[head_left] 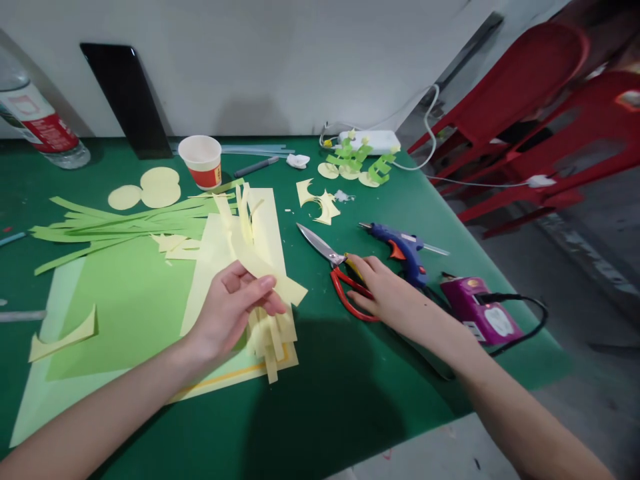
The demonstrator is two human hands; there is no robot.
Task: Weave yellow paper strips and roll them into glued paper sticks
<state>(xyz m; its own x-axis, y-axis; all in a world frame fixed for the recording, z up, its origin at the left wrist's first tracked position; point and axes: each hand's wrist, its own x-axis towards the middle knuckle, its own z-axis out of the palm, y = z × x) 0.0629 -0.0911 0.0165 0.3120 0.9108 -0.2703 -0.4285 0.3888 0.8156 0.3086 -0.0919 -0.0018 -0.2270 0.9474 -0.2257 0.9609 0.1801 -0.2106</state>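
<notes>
Left hand [235, 310] up, palm facing the wearer, thumb and curled fingers pinched on yellow paper strips [260, 263]. Its bare forearm comes in from lower left. Right hand [387, 293] low, palm down, fingers loosely extended, tips resting on scissors [320, 245], not gripping. Its forearm comes in from lower right.

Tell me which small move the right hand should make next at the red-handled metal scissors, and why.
Probably slip the fingers of the right hand into the handles of the red-handled metal scissors and lift them. The hand only lies flat on them, they rest on the green table, and the left hand pinches the pale yellow paper strips.
</notes>
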